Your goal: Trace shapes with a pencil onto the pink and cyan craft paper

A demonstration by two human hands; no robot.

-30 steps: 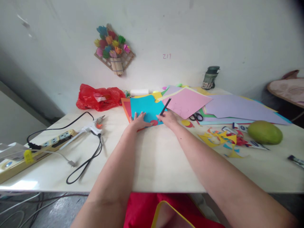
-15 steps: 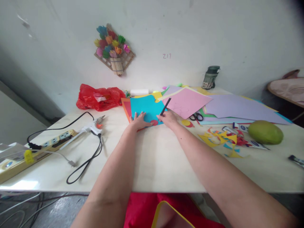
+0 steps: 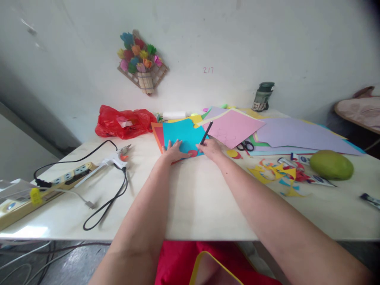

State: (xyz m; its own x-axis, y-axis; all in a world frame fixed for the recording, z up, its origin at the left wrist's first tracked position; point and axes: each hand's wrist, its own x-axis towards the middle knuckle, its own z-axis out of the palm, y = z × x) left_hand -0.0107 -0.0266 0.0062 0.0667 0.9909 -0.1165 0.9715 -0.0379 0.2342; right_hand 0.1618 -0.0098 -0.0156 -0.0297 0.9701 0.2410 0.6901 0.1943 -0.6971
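A blue sheet of paper (image 3: 179, 132) lies on the table over red and orange sheets (image 3: 158, 132). My left hand (image 3: 172, 152) rests flat on its lower left part, fingers spread, with the thumb reaching to a small red paper circle (image 3: 192, 153) near the bottom edge. In my right hand (image 3: 211, 149) is a dark pen (image 3: 207, 132), held upright and slightly tilted, its lower end beside the red circle. The tip is hidden by the fingers. Yellow and red paper circles (image 3: 232, 153) lie just right of that hand.
Black-handled scissors (image 3: 246, 146), paper scraps (image 3: 274, 173), glue tubes (image 3: 322, 181) and a green mango (image 3: 331, 165) lie to the right. On the left are a glue gun (image 3: 119, 158) with its cord and a power strip (image 3: 71, 174). A red plastic bag (image 3: 126, 122) sits behind.
The pen's upper end has tipped very slightly to the left. Both hands and the papers stay where they were.
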